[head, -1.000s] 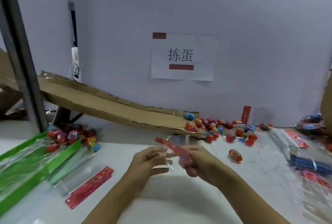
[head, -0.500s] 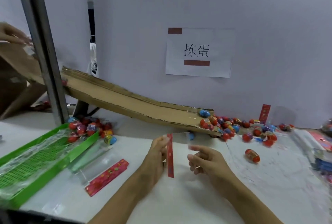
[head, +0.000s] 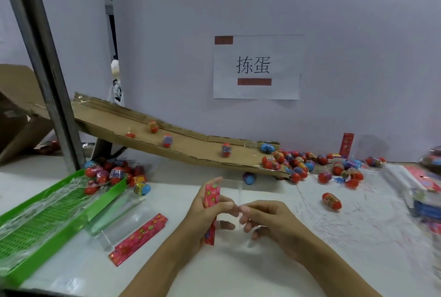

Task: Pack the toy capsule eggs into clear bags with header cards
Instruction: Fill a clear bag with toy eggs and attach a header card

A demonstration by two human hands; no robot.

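Observation:
My left hand (head: 202, 211) grips a clear bag (head: 232, 191) by its red header card (head: 211, 197), holding it upright above the table. My right hand (head: 267, 219) pinches the bag's clear film at its open side, fingertips meeting the left hand's. Several red and blue capsule eggs (head: 298, 165) lie heaped at the foot of a cardboard ramp (head: 191, 151). Several more eggs (head: 167, 140) are rolling down the ramp. One red egg (head: 331, 200) lies alone on the table to the right of my hands.
A green mesh tray (head: 43, 220) with plastic film sits at the left, eggs (head: 112, 175) piled at its far end. Another clear bag with a red header card (head: 138, 239) lies flat beside it. Packed bags and card stacks (head: 420, 191) crowd the right edge. A metal post (head: 45, 70) rises at the left.
Several eggs have appeared on the ramp and are rolling down. My hands have drawn together on the bag, the right hand now pinching its film. The other person's hand at far left is gone.

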